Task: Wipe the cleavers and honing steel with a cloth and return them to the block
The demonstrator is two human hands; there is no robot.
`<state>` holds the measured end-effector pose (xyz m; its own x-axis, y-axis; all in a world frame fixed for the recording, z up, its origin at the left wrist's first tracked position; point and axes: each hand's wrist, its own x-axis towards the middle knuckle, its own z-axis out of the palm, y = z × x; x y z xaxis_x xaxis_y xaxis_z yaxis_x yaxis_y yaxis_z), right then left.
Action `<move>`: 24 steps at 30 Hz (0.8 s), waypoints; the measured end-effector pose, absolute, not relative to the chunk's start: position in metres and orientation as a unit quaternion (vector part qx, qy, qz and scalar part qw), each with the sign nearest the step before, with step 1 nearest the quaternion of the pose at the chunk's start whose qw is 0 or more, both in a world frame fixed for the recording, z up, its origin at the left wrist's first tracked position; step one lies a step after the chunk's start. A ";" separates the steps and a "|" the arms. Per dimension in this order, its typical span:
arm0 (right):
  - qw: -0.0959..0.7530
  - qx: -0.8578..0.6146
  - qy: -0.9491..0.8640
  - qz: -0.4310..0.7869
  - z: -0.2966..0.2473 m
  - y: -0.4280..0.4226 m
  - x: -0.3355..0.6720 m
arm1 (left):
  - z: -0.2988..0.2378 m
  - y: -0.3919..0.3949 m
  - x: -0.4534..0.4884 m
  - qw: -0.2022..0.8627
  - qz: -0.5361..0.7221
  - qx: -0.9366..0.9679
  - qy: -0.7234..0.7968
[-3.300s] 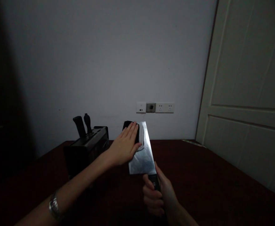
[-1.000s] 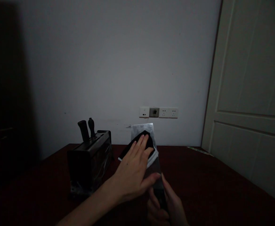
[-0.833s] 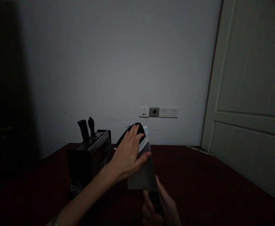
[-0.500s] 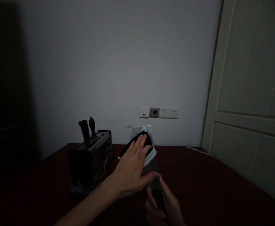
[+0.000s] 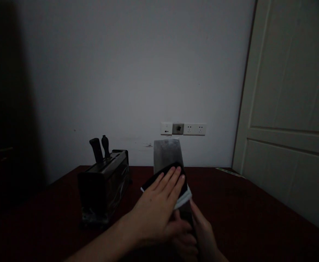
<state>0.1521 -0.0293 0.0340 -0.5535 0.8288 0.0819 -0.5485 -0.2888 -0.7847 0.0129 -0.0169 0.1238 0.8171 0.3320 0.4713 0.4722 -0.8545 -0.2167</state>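
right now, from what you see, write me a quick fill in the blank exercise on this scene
1. The left hand lies on a cloth that is mostly ____ with a pale edge.
2. The right hand holds the cleaver by its ____.
3. Rising from the knife block are ____ black grips.
4. The sockets are mounted on the ____.

Missing words: black; handle; two; wall.

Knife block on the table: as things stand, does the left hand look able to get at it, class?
Probably yes: nothing visible stands between the left hand and the knife block, though that hand rests on a black cloth.
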 end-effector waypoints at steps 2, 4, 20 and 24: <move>0.437 -0.120 -0.382 0.805 0.036 -0.033 0.147 | 0.135 -0.006 0.011 0.169 -0.235 -0.928 -0.233; 0.422 -0.059 -0.374 0.824 0.038 -0.035 0.142 | 0.148 0.006 0.009 0.174 -0.256 -0.917 -0.251; 0.426 -0.077 -0.299 0.850 0.049 -0.028 0.167 | 0.119 -0.005 0.017 0.129 -0.190 -0.952 -0.204; 0.398 -0.049 -0.330 0.854 0.046 -0.029 0.161 | 0.128 0.012 0.011 0.148 -0.206 -0.934 -0.253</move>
